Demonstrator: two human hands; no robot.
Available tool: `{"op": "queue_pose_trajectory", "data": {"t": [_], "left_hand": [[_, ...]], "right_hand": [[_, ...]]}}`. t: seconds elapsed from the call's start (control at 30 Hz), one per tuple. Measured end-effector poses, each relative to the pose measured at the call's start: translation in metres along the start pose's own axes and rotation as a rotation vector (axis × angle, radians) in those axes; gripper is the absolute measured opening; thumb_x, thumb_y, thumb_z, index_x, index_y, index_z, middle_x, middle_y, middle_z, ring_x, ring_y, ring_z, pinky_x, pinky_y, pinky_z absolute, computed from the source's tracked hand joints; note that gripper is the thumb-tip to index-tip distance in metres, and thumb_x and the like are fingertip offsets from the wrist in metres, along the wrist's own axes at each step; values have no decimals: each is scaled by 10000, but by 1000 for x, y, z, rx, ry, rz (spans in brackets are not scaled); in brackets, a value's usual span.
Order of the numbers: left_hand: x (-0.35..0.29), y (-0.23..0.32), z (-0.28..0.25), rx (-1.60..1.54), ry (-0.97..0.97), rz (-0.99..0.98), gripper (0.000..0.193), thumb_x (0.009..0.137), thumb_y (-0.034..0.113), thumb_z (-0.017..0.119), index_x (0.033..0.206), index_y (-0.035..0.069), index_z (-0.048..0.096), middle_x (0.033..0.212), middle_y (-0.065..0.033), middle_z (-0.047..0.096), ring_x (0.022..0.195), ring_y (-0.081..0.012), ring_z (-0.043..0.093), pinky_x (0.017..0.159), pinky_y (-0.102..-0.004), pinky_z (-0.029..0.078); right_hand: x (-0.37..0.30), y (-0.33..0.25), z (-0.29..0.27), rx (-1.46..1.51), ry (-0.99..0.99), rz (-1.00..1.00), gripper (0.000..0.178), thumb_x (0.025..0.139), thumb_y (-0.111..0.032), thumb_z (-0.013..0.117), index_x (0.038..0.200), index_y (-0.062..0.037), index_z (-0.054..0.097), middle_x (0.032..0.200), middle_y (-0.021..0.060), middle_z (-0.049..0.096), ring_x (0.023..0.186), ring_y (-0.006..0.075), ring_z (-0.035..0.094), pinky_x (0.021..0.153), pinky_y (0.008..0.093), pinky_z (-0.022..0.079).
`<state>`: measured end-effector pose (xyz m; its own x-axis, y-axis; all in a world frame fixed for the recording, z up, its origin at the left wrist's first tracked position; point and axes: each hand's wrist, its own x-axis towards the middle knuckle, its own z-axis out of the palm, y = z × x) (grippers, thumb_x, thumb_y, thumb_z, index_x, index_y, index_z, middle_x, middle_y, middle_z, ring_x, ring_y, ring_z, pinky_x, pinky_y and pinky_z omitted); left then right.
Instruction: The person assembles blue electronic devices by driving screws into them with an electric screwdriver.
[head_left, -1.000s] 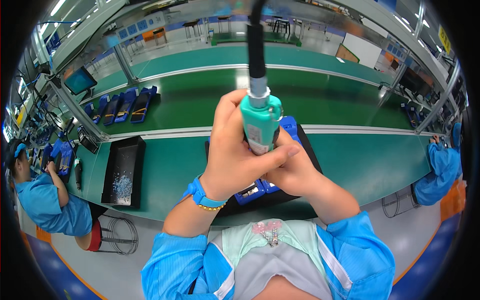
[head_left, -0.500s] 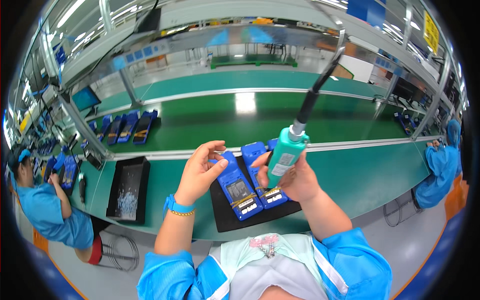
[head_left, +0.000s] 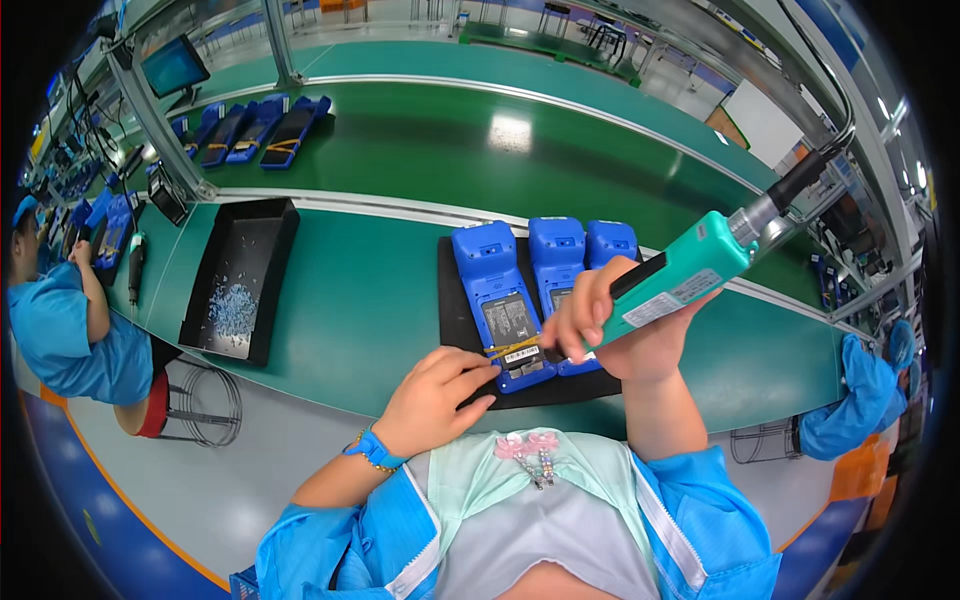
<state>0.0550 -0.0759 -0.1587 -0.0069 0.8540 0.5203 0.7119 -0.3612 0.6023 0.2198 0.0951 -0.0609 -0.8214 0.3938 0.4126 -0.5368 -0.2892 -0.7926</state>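
Note:
My right hand (head_left: 640, 335) is closed around a teal electric screwdriver (head_left: 680, 275), tilted with its cable end up to the right. Its tip is hidden near my fingers, over the blue handheld devices. Three of these lie side by side on a black mat (head_left: 450, 300): a left one (head_left: 490, 280), a middle one (head_left: 555, 250) and a right one (head_left: 612, 240), partly behind my hand. A yellowish rubber band (head_left: 515, 349) crosses the left device's lower part. My left hand (head_left: 435, 398) is open, fingers stretched toward that device's lower left edge; contact is unclear.
A black tray (head_left: 195, 310) with small pale blue bits stands left on the green bench (head_left: 350, 300). Beyond a metal rail (head_left: 370, 204), more blue devices (head_left: 295, 130) lie far left. One co-worker (head_left: 80, 320) sits left, another (head_left: 850, 400) right.
My view has tipped down and turned. My left hand has come down from above the left device to its lower end. The screwdriver has swung from near upright to leaning right.

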Motion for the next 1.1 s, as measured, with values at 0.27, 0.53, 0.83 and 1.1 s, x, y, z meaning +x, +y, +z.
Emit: {"op": "queue_pose_trajectory", "data": {"t": [0.27,0.53,0.83,1.1], "left_hand": [[4,-4,-3,34,14,-157,513,732,208,827,1169,16,640,1148,-123,596,1060,-320,561,892,-405,509],[1,-10,-3,-17,1,-147,479,724,224,833,1118,23,649,1126,-111,608,1048,-321,556,909,-409,503],[6,-6,1,60,57,-180,574,668,317,875,1080,-2,634,1086,-123,615,983,-323,570,863,-404,496],[13,0,9,123,14,-252,562,626,330,887,1022,24,630,1054,-112,592,979,-313,568,851,-407,476]], "right_hand": [[20,1,9,-2,32,-51,925,797,-925,272,832,-36,529,663,70,515,537,187,486,562,360,406],[25,9,9,-178,9,45,973,799,-924,273,924,-12,589,698,72,547,608,198,507,641,371,418],[20,30,2,-59,-53,28,1048,666,-985,364,973,-5,575,828,104,590,792,230,570,732,370,459],[24,26,8,-212,-48,41,976,658,-981,421,928,-50,538,800,74,544,717,193,534,690,365,437]]}}
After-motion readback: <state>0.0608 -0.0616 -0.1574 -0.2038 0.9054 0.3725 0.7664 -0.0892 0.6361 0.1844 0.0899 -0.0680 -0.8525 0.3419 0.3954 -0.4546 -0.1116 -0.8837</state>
